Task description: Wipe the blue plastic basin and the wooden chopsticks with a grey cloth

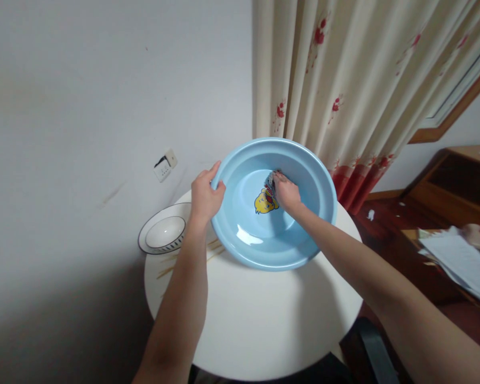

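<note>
Light-blue plastic basin [232, 210] is tilted over the white worktop [256, 325], its rim clasped in the grip of the left hand [207, 196]; inside, a grey wad [269, 180] is held by the right hand [287, 193].

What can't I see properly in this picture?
Head view: the grey thing is mostly covered by the right hand.
Head view: the left arm and basin hide parts of the sticks, so they can't be counted.
Head view: the papers are too blurred to read, and the right edge cuts them off.
</note>
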`<state>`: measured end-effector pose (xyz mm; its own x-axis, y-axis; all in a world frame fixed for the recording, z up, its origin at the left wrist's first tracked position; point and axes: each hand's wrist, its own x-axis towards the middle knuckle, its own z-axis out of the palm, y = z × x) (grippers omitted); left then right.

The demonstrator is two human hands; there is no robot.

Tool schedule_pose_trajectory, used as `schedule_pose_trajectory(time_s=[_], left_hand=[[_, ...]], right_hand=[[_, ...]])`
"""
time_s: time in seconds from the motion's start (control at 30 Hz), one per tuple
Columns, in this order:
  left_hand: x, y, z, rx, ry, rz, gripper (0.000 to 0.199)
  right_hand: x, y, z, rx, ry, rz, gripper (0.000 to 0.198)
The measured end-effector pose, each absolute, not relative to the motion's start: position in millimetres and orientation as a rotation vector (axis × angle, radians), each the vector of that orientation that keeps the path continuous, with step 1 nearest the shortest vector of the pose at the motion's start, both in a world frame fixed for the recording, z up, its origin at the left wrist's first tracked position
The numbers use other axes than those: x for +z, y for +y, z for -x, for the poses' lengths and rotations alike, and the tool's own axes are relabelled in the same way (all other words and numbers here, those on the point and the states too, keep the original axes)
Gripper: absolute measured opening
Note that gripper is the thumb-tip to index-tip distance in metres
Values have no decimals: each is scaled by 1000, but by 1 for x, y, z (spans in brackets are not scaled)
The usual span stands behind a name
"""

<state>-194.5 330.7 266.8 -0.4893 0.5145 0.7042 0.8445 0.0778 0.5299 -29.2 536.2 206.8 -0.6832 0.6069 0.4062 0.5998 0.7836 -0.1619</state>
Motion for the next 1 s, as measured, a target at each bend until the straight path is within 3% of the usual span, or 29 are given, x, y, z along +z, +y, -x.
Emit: schedule_pose_trajectory(time_s=[0.3, 0.67, 1.0], left_hand=[[264, 332, 196, -1450, -2045, 1310, 60], [262, 332, 200, -1425, -2063, 1308, 60], [264, 331, 197, -1419, -2092, 1287, 59]], right_hand=[[206, 525, 18, 22, -2618, 1110, 48], [208, 512, 3, 9, -2758, 1224, 29], [207, 502, -6, 15, -2816, 1255, 31]])
